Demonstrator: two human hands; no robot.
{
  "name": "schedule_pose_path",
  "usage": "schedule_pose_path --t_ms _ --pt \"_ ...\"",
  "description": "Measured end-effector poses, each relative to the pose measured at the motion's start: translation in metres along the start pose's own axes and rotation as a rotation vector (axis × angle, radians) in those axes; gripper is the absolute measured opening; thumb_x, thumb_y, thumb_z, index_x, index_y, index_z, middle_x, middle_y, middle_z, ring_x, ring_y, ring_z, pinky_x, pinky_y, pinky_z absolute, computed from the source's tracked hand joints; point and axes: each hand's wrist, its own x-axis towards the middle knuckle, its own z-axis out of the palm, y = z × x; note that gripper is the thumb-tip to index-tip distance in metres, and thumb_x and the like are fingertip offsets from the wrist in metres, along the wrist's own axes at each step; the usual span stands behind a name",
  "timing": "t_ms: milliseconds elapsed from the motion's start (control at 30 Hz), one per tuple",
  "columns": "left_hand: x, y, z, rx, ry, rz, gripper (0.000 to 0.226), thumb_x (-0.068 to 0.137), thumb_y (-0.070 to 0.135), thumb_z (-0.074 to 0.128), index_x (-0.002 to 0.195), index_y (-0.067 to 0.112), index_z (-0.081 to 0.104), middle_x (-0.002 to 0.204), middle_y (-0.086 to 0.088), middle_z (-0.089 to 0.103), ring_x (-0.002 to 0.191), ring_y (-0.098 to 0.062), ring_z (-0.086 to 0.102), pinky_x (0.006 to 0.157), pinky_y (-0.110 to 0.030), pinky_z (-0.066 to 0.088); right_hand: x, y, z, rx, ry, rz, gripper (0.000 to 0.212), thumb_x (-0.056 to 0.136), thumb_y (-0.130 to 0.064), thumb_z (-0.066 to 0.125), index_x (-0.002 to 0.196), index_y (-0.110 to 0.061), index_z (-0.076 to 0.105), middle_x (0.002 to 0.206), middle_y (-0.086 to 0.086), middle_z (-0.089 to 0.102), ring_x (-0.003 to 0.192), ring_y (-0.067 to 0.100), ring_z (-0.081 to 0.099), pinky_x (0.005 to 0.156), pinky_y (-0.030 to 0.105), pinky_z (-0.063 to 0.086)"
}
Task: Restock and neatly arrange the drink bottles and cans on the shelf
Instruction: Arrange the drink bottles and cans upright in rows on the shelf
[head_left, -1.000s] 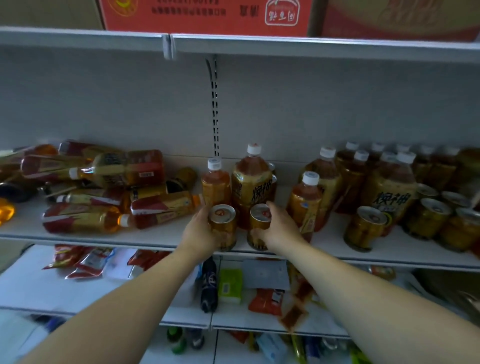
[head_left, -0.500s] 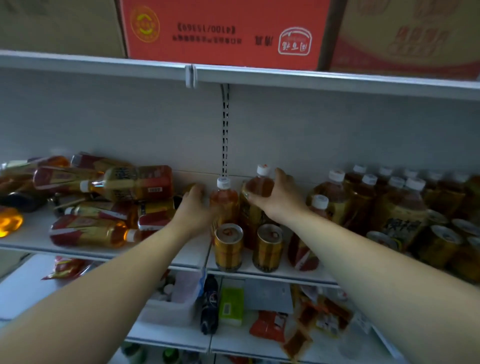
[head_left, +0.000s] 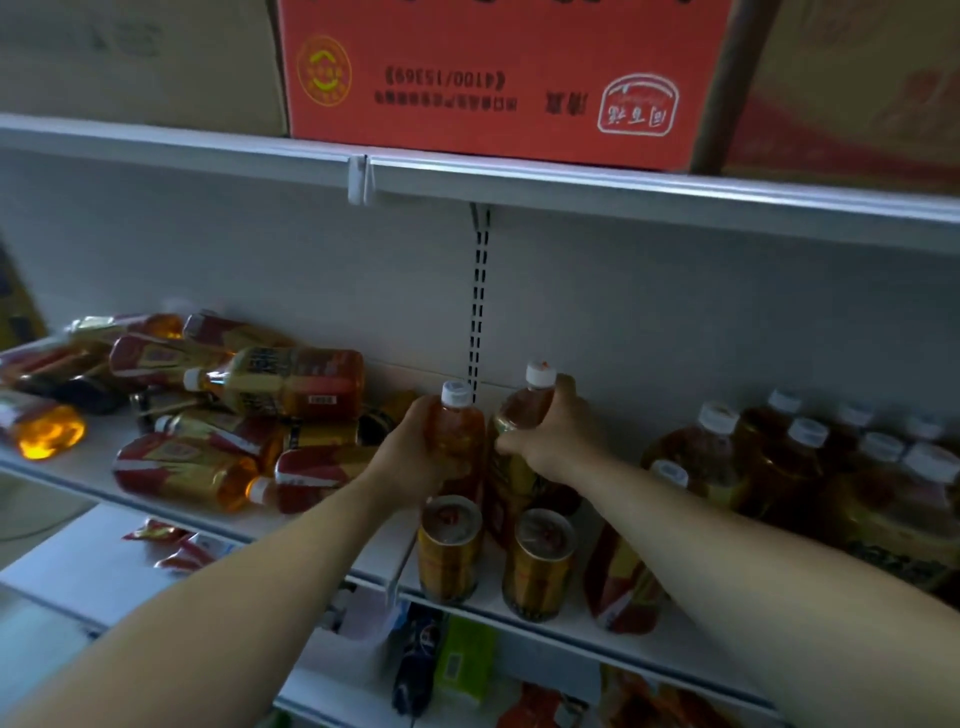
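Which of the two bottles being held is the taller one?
The wider bottle in the right hand: its white cap stands higher than that of the slimmer bottle gripped by the left hand.

I've got left hand (head_left: 415, 460) wrapped round small bottle (head_left: 460, 436), right hand (head_left: 558, 441) gripping tall bottle (head_left: 522, 415) just beside it, both upright. Below left fingers: left can (head_left: 449, 553); below right fingers: right can (head_left: 537, 569), both upright at shelf (head_left: 93, 467) edge. Left of left fingers, pile of lying bottles (head_left: 291, 384). Right of right fingers, standing bottles (head_left: 711, 457). Red carton (head_left: 498, 78) on upper shelf, well above both hands.
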Motion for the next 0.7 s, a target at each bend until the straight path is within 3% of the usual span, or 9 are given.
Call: schedule_pose_path --t_ms 133,200,367,433,533,700 --pt "-0.002 0.014 -0.018 -0.090 0.080 0.025 0.078 0.058 0.021 0.077 0.112 0.059 0.036 0.096 0.013 0.067 0.092 -0.012 0.066 0.078 -0.036 0.055 -0.008 -0.018 -0.023 0.075 0.076 -0.080 0.093 0.058 -0.040 0.080 0.136 -0.028 0.031 0.120 0.004 0.051 0.106 0.025 0.054 0.083 0.037 0.046" --pt "-0.006 0.027 -0.029 -0.083 0.110 0.053 0.077 0.057 0.020 0.076 0.106 0.065 0.036 0.091 0.016 0.067 0.087 -0.011 0.066 0.070 -0.031 0.055 -0.017 -0.033 -0.037 0.104 0.136 -0.131 0.092 0.057 -0.040 0.079 0.135 -0.029 0.032 0.119 0.003 0.052 0.105 0.024 0.055 0.088 0.041 0.049" --pt "-0.031 0.056 -0.049 -0.128 0.167 0.180 0.081 0.060 0.019 0.077 0.125 0.048 0.036 0.098 0.018 0.061 0.085 -0.001 0.059 0.061 -0.020 0.045 -0.060 -0.062 -0.066 0.177 0.298 -0.232 0.085 0.055 -0.041 0.080 0.129 -0.031 0.039 0.114 -0.004 0.053 0.101 0.017 0.056 0.084 0.035 0.048" --pt "-0.045 0.065 -0.053 -0.183 0.158 0.218 0.082 0.063 0.019 0.076 0.128 0.046 0.035 0.101 0.017 0.060 0.086 -0.003 0.059 0.062 -0.020 0.044 -0.083 -0.070 -0.074 0.199 0.350 -0.224 0.078 0.052 -0.043 0.078 0.121 -0.037 0.041 0.108 -0.009 0.055 0.097 0.013 0.056 0.077 0.030 0.047" --pt "-0.067 0.080 -0.051 -0.214 0.115 0.298 0.081 0.065 0.022 0.075 0.131 0.044 0.035 0.105 0.015 0.060 0.090 -0.002 0.059 0.067 -0.020 0.047 -0.117 -0.074 -0.089 0.213 0.424 -0.197 0.075 0.050 -0.048 0.075 0.116 -0.042 0.041 0.106 -0.007 0.057 0.095 0.016 0.057 0.082 0.038 0.052" --pt "-0.096 0.116 -0.022 -0.269 -0.036 0.391 0.088 0.067 0.027 0.082 0.139 0.034 0.033 0.120 0.005 0.057 0.107 -0.014 0.057 0.091 -0.036 0.049 -0.164 -0.066 -0.135 0.175 0.596 -0.155 0.075 0.051 -0.050 0.072 0.119 -0.046 0.040 0.106 -0.011 0.056 0.097 0.013 0.057 0.087 0.041 0.052"
